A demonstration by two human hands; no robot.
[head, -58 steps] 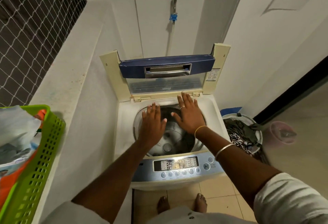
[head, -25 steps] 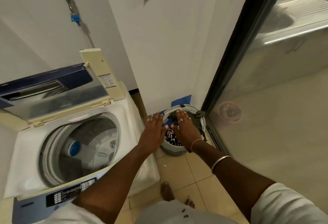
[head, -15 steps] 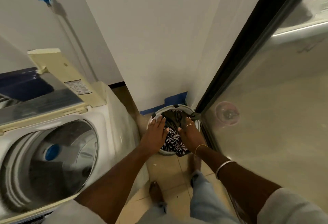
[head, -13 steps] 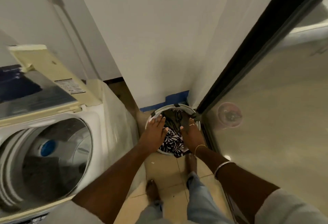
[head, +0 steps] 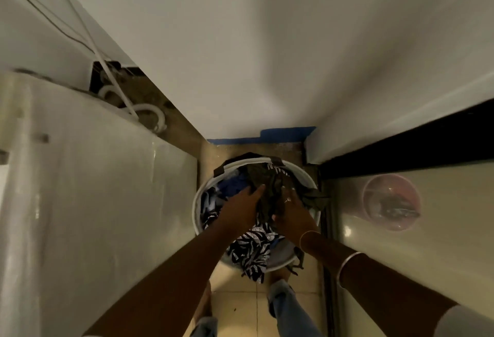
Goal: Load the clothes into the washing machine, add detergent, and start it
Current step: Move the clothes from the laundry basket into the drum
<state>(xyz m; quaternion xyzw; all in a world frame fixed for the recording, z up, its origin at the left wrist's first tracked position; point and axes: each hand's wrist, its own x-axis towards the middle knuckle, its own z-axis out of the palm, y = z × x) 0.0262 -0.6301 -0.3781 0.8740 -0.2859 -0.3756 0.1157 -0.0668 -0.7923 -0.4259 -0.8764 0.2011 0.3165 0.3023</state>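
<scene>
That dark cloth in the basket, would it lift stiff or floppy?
Probably floppy: the dark cloth lies crumpled in loose folds. Likely light, as it looks thin. It might drag the striped cloth, which lies against it.

White walls [head: 240,42] meet tiled floor [head: 235,307] (dimly lit).

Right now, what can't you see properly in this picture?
Head view only:
- Washing machine: drum and buttons cut off by the left edge.
- Laundry basket bottom: hidden under clothes.
- Right hand grip: the dark garment covers part of it.
- Pink bowl: contents blurred behind glass.
</scene>
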